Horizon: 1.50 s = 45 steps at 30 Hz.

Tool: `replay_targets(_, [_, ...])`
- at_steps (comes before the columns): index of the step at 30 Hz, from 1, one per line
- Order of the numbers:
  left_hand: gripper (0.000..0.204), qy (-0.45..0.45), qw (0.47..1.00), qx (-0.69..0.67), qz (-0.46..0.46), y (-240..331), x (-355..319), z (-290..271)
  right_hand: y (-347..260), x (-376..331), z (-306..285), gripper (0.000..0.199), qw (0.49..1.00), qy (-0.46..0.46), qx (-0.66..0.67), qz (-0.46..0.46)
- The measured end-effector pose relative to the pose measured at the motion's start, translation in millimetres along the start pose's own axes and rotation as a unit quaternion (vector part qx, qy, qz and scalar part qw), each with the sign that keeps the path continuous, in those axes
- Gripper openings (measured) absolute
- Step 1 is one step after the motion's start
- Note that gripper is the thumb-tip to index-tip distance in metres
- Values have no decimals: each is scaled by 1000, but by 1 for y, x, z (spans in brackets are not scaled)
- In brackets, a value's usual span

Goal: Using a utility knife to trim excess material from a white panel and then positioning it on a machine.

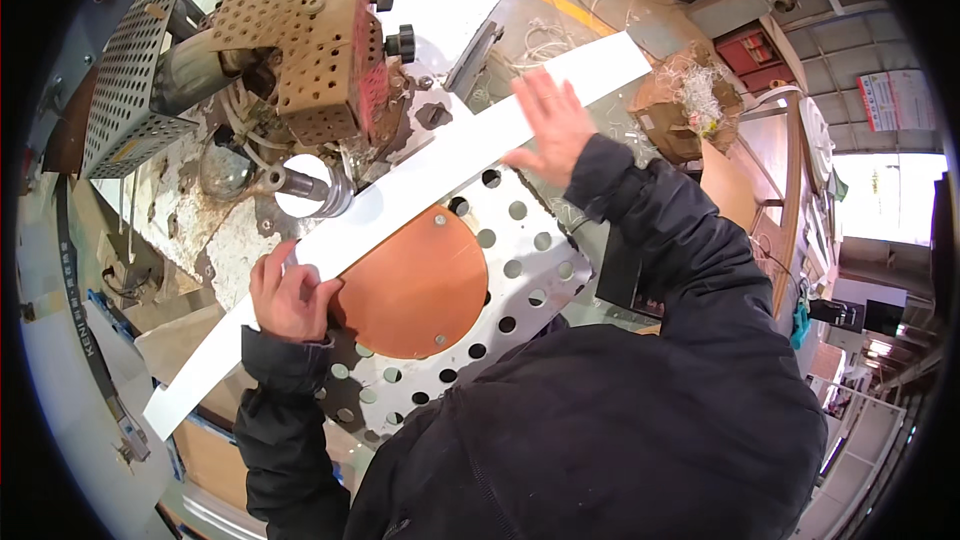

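A long white strip (420, 185) lies slanted across the table (520, 270), a metal plate full of round holes. The left hand (290, 292) is near the low end of the strip. Its fingers are curled shut on the strip's edge, with the thumb on top. The right hand (548, 125) is near the high end of the strip. It is flat and spread wide, with the fingers apart, pressing down on the strip and gripping nothing. Just under the strip, between the two hands, sits a round orange disc (415, 290) on the table. Its top edge goes under the strip. Above the strip stands a rusty machine (320, 40) with brown covers full of small holes. A shiny metal roller (310, 185) of the machine sits right next to the strip. Both arms wear dark sleeves.
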<state>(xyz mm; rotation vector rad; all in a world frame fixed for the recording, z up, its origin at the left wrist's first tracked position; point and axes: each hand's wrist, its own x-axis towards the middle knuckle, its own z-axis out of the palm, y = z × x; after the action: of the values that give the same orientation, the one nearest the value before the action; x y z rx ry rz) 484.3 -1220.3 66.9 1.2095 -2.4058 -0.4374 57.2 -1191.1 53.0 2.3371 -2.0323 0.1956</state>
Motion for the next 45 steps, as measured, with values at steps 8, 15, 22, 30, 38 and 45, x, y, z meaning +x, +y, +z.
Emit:
replay_targets(8, [28,17,1000,9,23,-17,-17,-12,177,-4,-9,104,999,21,15,24])
replay_targets(15, [30,35,999,16,34,-8,-6,-12,174,5,-15,110,993,-48,31,103])
replay_targets(22, [34,69,997,-23,40,15,15,13,136,11,-18,106,976,-87,106,168])
replay_targets(30, [34,42,997,-50,29,15,17,15,101,14,-23,108,975,-85,88,185])
replay_targets(38, [33,4,999,-34,41,2,8,3,83,15,-19,116,985,-31,104,134])
replay_targets(45, [29,-18,999,-31,6,-5,-1,-8,60,15,-19,116,985,-35,95,143])
